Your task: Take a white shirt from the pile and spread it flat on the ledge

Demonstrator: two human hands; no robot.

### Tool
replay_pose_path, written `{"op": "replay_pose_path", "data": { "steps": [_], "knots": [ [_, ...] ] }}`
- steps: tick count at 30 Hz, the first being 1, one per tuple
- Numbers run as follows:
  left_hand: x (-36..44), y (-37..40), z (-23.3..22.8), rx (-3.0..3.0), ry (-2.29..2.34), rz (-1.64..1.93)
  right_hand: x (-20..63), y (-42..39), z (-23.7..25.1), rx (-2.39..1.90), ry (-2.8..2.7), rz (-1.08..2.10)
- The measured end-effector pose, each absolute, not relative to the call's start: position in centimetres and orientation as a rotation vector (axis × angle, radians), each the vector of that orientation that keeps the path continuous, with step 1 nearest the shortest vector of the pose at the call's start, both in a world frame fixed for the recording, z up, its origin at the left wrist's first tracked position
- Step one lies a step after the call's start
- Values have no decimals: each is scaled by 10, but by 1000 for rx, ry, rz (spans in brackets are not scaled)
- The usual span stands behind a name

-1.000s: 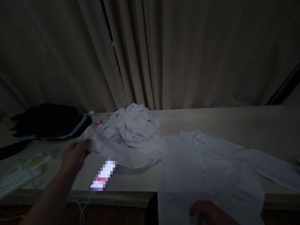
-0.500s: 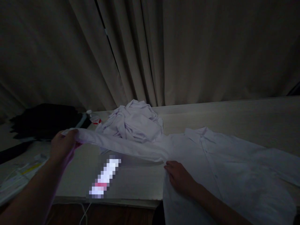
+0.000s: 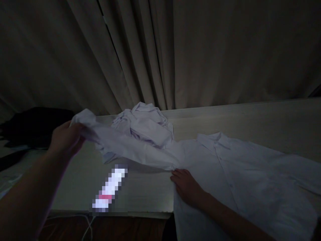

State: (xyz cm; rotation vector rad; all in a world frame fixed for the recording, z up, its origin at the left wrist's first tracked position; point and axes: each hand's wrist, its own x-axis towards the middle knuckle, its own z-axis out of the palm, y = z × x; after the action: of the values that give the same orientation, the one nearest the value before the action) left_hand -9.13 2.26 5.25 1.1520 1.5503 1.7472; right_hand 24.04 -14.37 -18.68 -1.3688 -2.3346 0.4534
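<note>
A white button-up shirt (image 3: 240,177) lies face up across the right of the table, its collar toward the back and its lower part hanging over the front edge. My left hand (image 3: 66,137) grips the cuff end of one sleeve and holds it raised. From there the sleeve (image 3: 125,147) stretches across to the shirt body. At the underarm, my right hand (image 3: 187,185) is closed on the shirt's side edge, with its fingertips pressed on the cloth. The other sleeve reaches out to the right.
A crumpled heap of white cloth (image 3: 150,124) sits behind the stretched sleeve. Dark folded cloth (image 3: 37,124) is at the far left. A lit, pixelated device (image 3: 110,189) lies near the table's front edge, by a white cable (image 3: 87,224). Curtains (image 3: 205,53) hang behind the table (image 3: 142,194).
My left hand has lifted the cuff end higher, and the sleeve has spread wider. The bottle at the back left is now hidden. My right hand keeps its place at the underarm.
</note>
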Motion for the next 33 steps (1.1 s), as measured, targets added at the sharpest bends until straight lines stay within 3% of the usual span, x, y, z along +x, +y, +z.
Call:
{"op": "replay_pose_path", "data": {
  "steps": [11,22,27,33],
  "knots": [
    [-51,13,94,1277,1711,1726,212,-118,-175,-1657,-2173,247],
    [-45,5,102,1344,1653,1618,207,-83,-168,-1765,-2196,132],
    [-33,5,104,1348,1575,1593,198,-79,-175,-1803,-2138,328],
    [-39,8,103,1364,1447,1605,220,-77,-179,-1470,-1827,714]
  ]
}}
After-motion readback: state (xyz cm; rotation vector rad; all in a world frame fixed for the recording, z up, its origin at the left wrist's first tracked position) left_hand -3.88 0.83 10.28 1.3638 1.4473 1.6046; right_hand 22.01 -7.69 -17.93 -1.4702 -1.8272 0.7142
